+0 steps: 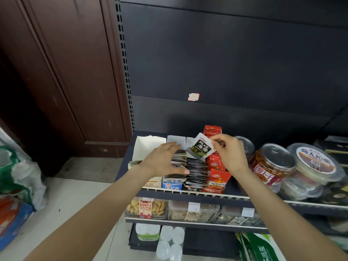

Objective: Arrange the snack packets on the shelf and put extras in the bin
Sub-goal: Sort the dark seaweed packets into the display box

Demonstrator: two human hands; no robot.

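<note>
**Right grip pinching one seaweed packet over the shelf row**

Your right hand (232, 154) has its grip clamped on a single black-and-white snack packet (201, 147), thumb and fingertips pinching its upper right corner so it hangs tilted above the back of the dark packet row (196, 173). Your left hand (163, 161) lies flat, fingers straight and together, pressing on the neighbouring row of packets (178, 159) in the white display box (148, 146); its grip is not curled round anything.

The rows stand on the top shelf (207, 194), beside a line of red packets (216, 164) to the right. How many packets sit under your left palm is hidden. Your right wrist covers part of the red line and most of a round tin (244, 146) behind it.

Further right, a clear jar with a metal lid (273, 164) and a stack of lidded bowls (316, 166) are blurred toward the frame edge. Below, clear tubs of snacks (146, 208) are partly masked by price tags. No bin can be made out; a woven sack (20, 176) at the left is cut off.
</note>
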